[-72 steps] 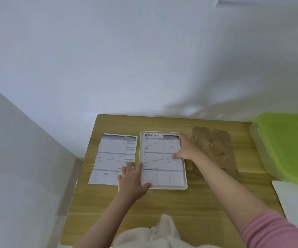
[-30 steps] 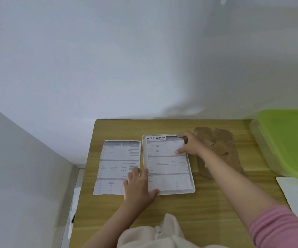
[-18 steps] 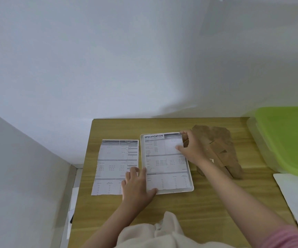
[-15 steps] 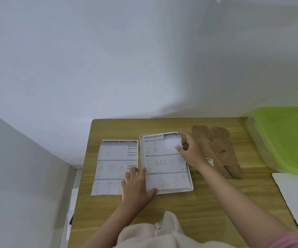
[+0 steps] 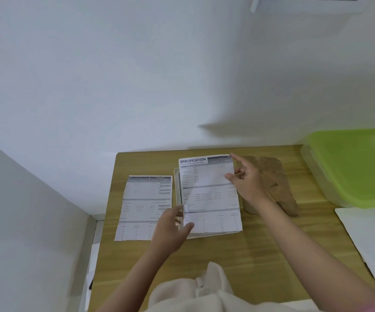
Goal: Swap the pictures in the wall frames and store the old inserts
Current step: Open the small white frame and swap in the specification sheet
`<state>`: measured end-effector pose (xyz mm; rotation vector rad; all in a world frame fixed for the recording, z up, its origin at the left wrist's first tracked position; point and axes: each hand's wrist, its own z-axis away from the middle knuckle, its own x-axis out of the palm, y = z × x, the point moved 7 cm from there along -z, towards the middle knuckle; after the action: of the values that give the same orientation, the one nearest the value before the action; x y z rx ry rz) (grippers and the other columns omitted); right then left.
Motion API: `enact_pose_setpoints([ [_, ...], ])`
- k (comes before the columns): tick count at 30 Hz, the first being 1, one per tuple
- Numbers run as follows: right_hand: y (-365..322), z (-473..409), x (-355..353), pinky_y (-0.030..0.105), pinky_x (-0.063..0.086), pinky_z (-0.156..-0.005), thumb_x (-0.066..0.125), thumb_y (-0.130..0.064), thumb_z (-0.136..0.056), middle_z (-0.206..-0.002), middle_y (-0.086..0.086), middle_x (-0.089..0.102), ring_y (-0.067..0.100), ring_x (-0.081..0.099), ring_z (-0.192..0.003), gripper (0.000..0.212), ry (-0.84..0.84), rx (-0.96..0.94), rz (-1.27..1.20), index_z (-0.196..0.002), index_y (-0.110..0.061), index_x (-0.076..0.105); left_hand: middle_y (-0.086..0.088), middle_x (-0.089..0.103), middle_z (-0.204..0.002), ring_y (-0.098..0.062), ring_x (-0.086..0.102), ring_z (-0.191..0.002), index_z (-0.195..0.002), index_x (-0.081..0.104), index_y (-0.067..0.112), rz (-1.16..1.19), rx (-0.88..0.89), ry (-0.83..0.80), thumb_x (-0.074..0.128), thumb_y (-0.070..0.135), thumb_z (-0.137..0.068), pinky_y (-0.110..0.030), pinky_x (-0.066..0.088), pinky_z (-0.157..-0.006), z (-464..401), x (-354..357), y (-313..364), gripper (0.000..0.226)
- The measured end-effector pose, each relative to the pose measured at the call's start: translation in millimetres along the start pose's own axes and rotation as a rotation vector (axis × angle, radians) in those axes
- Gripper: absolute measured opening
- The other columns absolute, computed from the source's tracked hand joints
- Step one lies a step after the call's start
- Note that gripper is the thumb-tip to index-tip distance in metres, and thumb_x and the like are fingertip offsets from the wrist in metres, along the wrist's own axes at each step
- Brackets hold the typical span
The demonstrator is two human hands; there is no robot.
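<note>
A printed sheet headed SPECIFICATION is tilted up out of a white picture frame that lies flat on the wooden table. My right hand pinches the sheet's upper right edge. My left hand holds its lower left corner, with the thumb on top and the fingers at the frame's left rim. A second printed sheet lies flat to the left of the frame.
A brown backing board lies right of the frame, partly under my right arm. A green-lidded plastic box and a white board sit at the right. A cream cloth lies at the near edge. A wall-mounted frame shows at the top.
The SPECIFICATION sheet has lifted out of the frame and its top now overhangs the frame's far rim. My right hand went from pressing the sheet to pinching its edge.
</note>
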<state>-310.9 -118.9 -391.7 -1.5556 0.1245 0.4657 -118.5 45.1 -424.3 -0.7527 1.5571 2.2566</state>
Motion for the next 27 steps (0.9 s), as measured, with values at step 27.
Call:
enact_pose_setpoints([
  [27, 203, 149, -356, 0.019, 0.044, -0.07, 0.071, -0.005, -0.079, -0.078, -0.003, 0.05, 0.012, 0.046, -0.065, 0.038, 0.351, 0.294, 0.071, -0.115, -0.015, 0.064, 0.003, 0.06, -0.08, -0.008, 0.058, -0.068, -0.106, 0.055, 0.026, 0.265, -0.059, -0.443, 0.067, 0.005, -0.076, -0.03, 0.055, -0.071, 86, 341, 180, 0.039],
])
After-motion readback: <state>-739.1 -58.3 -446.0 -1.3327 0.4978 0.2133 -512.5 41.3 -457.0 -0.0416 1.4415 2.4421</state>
